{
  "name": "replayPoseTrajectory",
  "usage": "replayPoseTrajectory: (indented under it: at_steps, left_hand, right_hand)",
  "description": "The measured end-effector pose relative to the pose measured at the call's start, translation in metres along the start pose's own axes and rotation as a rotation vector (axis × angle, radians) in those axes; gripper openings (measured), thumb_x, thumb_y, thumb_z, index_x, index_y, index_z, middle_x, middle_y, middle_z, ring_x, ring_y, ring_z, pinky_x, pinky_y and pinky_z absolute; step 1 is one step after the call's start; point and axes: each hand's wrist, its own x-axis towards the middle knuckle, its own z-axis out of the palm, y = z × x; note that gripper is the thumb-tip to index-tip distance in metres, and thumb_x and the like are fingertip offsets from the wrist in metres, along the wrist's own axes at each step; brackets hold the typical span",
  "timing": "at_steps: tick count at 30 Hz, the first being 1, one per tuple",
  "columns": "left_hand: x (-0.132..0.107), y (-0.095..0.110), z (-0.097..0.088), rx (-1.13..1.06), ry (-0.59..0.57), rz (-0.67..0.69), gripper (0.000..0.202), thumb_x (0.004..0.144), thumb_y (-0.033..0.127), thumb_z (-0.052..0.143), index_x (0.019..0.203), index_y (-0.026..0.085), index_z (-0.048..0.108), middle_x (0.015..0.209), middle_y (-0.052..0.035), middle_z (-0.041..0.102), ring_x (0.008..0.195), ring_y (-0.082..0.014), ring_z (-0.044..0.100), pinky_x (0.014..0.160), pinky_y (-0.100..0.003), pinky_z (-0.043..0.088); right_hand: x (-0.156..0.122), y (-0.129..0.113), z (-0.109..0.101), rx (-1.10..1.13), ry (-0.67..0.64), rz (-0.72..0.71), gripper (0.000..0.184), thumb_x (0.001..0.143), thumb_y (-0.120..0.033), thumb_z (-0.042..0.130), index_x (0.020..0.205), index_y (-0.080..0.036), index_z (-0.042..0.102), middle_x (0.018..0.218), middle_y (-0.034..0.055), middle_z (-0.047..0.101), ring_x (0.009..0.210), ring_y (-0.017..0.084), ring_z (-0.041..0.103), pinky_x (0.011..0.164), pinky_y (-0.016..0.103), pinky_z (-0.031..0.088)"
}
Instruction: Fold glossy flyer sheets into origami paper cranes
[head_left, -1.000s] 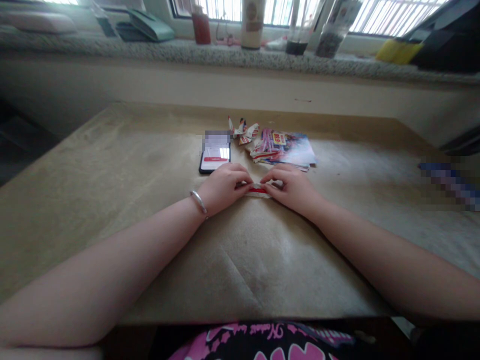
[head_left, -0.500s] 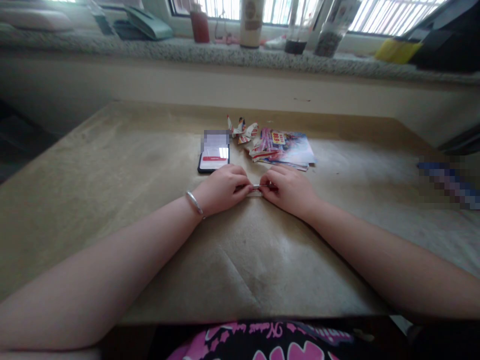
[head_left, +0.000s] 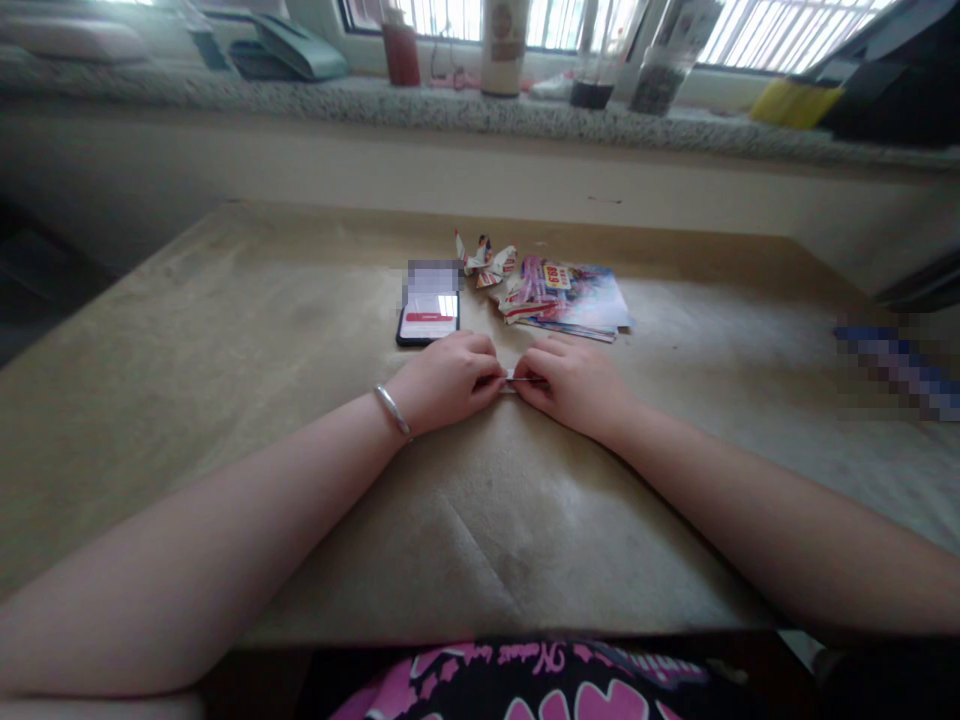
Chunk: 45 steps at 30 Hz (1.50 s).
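My left hand (head_left: 446, 380), with a silver bangle on its wrist, and my right hand (head_left: 574, 382) meet at the middle of the table. Both are closed, pinching a small folded piece of printed paper (head_left: 511, 378) between their fingertips; only a thin white sliver of it shows. Just beyond my left hand lies a black phone (head_left: 429, 312) with a lit screen. Behind my right hand sits a stack of colourful printed sheets (head_left: 574, 297), and next to it stand folded paper figures (head_left: 487, 260).
The table is covered with tan paper (head_left: 480, 520). A stone window sill (head_left: 450, 105) at the back holds a red jar (head_left: 401, 50), a tall bottle (head_left: 505, 40) and dark jars. A blurred blue object (head_left: 900, 365) lies at the right edge.
My hands have drawn closer together and the paper strip between them has been folded smaller; its red stripe no longer shows.
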Motion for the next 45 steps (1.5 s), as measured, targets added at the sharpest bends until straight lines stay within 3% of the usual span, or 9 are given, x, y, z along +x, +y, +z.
replayPoseTrajectory:
  at_steps: [10,18,27,30,34,37,45]
  left_hand:
    - [0.000,0.008,-0.009,0.078,-0.062,0.023,0.025,0.089,0.027,0.051,0.086,0.014,0.072,0.086,-0.0083,0.063,0.079,-0.0177,0.057,0.074,-0.030,0.046]
    - [-0.002,0.004,-0.008,0.043,-0.050,0.029,0.027,0.091,0.027,0.048,0.091,0.014,0.072,0.088,-0.0084,0.063,0.080,-0.0174,0.057,0.076,-0.030,0.046]
    - [-0.003,0.002,-0.011,0.015,-0.063,0.100,0.023,0.088,0.023,0.051,0.076,0.015,0.069,0.078,-0.0054,0.063,0.072,-0.0140,0.056,0.069,-0.026,0.045]
    - [-0.004,-0.002,-0.009,-0.037,-0.046,0.156,0.018,0.087,0.021,0.054,0.080,0.016,0.069,0.084,-0.0053,0.065,0.076,-0.0139,0.058,0.073,-0.025,0.047]
    - [-0.004,-0.007,-0.007,-0.097,-0.036,0.210,0.015,0.087,0.019,0.054,0.094,0.017,0.067,0.110,-0.0069,0.067,0.098,-0.0166,0.061,0.088,-0.028,0.049]
    - [-0.003,-0.007,-0.008,-0.084,-0.070,0.220,0.019,0.090,0.022,0.051,0.100,0.015,0.065,0.110,-0.0083,0.067,0.104,-0.0193,0.060,0.091,-0.032,0.049]
    - [-0.001,0.001,-0.015,-0.042,-0.121,0.164,0.021,0.089,0.022,0.051,0.103,0.015,0.066,0.101,-0.0090,0.067,0.093,-0.0176,0.061,0.085,-0.029,0.050]
  right_hand:
    - [-0.006,-0.002,-0.006,-0.089,-0.032,-0.158,0.025,0.092,-0.029,0.047,0.081,-0.018,0.066,0.081,0.0044,0.065,0.076,0.017,0.052,0.064,0.029,0.033]
    - [-0.009,-0.009,-0.016,-0.185,-0.114,-0.133,0.023,0.094,-0.028,0.047,0.086,-0.019,0.066,0.085,0.0037,0.066,0.078,0.017,0.053,0.063,0.030,0.033]
    - [-0.011,0.005,-0.015,-0.190,-0.055,-0.204,0.026,0.095,-0.028,0.044,0.086,-0.020,0.068,0.091,0.0040,0.068,0.084,0.017,0.057,0.065,0.029,0.035]
    - [-0.010,0.012,-0.015,-0.157,-0.038,-0.257,0.027,0.095,-0.029,0.045,0.085,-0.020,0.069,0.089,0.0042,0.069,0.081,0.017,0.057,0.066,0.029,0.036]
    - [-0.009,0.016,-0.014,-0.082,-0.023,-0.250,0.023,0.092,-0.028,0.049,0.083,-0.020,0.069,0.084,0.0034,0.068,0.075,0.015,0.057,0.065,0.027,0.038]
    - [-0.011,0.015,-0.014,-0.032,-0.036,-0.227,0.021,0.091,-0.026,0.051,0.085,-0.020,0.071,0.085,0.0039,0.068,0.075,0.015,0.058,0.066,0.026,0.039]
    - [-0.013,0.012,-0.015,-0.098,-0.050,-0.212,0.027,0.095,-0.029,0.046,0.090,-0.021,0.071,0.093,0.0051,0.070,0.082,0.017,0.059,0.066,0.028,0.038]
